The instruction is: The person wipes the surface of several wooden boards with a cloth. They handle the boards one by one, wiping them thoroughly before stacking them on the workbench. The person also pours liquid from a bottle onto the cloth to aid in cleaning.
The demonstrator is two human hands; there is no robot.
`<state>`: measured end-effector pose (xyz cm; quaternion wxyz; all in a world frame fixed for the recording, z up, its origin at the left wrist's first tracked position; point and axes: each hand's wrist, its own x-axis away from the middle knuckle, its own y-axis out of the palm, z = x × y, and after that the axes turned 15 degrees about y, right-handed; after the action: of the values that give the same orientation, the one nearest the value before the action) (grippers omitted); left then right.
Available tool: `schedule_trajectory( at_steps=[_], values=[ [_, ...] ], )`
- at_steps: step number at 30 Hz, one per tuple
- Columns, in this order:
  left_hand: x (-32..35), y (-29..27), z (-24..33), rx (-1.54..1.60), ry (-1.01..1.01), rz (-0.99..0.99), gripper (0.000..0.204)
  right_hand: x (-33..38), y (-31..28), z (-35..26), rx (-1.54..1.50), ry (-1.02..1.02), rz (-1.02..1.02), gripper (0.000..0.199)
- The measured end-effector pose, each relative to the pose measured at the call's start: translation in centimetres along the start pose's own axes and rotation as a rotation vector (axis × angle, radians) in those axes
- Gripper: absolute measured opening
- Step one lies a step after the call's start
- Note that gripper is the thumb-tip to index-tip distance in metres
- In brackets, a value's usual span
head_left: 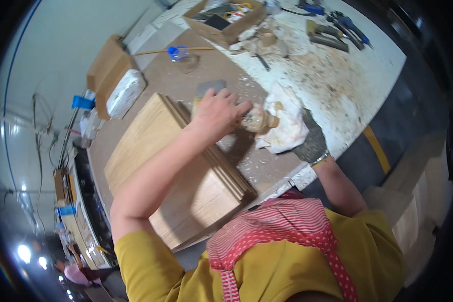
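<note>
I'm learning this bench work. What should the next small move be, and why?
Probably tip the bottle slightly toward the white cloth: the left hand seems to grip it sideways, its narrow end pointing at the cloth, which lies against the gloved right hand.

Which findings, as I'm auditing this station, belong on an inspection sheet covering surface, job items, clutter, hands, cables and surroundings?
Surface: white tabletop, speckled with dark stains; brown covering over part of it, with pale flecks.
Job's things: stacked wood panels; stained bottle, tip toward a crumpled white cloth.
Clutter: filled cardboard box, clear container with blue cap, pistol-shaped tools.
Hands: bare left hand closed over the bottle; gloved right hand at the cloth, fingers partly hidden.
Cables: wires hang by the left wall.
Surroundings: yellow floor stripe; another person at lower left.
</note>
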<state>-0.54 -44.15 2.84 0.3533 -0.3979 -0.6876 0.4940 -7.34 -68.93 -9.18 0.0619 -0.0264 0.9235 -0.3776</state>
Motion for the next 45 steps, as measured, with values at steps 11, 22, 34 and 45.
schedule_trajectory(
  at_steps=[11,22,34,45],
  values=[
    [-1.0,-2.2,0.3,-0.049,-0.022,-0.033,0.053,1.1,-1.0,-1.3,-0.065,0.073,-0.014,0.079],
    [-1.8,-1.2,1.4,-0.02,-0.037,0.001,0.037,0.4,2.4,3.2,-2.06,0.448,-0.39,0.076],
    [1.1,-1.2,0.9,0.016,-0.105,-0.074,0.052,0.3,2.4,3.6,-1.322,0.285,-0.3,0.072],
    [-0.5,-2.7,0.4,-0.035,-0.022,-0.058,0.049,-0.5,-0.1,-0.8,-1.461,0.419,-0.16,0.095]
  ],
)
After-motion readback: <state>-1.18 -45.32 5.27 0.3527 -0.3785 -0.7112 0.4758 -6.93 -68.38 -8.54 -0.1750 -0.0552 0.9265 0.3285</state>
